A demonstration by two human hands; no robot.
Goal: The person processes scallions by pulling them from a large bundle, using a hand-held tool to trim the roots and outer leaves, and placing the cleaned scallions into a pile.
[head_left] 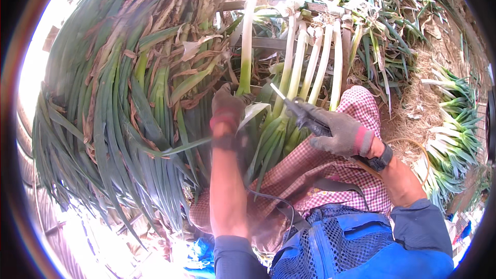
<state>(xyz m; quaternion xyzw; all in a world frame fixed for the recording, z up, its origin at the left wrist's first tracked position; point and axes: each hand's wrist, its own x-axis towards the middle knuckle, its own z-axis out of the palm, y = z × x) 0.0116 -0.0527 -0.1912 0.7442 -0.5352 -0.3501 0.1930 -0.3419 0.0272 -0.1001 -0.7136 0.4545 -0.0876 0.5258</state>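
My left hand (227, 111), in a grey glove with a pink cuff, grips one long green onion (246, 46) at the point where its white stalk turns green. My right hand (338, 133), gloved the same way, is closed on a dark tool (299, 111) with a thin metal tip aimed up and left at the onions. Several cleaned white-stalked green onions (310, 62) lie side by side over my lap, on a red-and-white checked cloth (315, 170).
A large heap of untrimmed green onions (119, 98) with dry brown outer leaves fills the left. More trimmed onions (454, 134) lie on the straw-covered ground at right. Loose leaf scraps (382, 15) are scattered at the top. A metal bar (263, 43) crosses behind the stalks.
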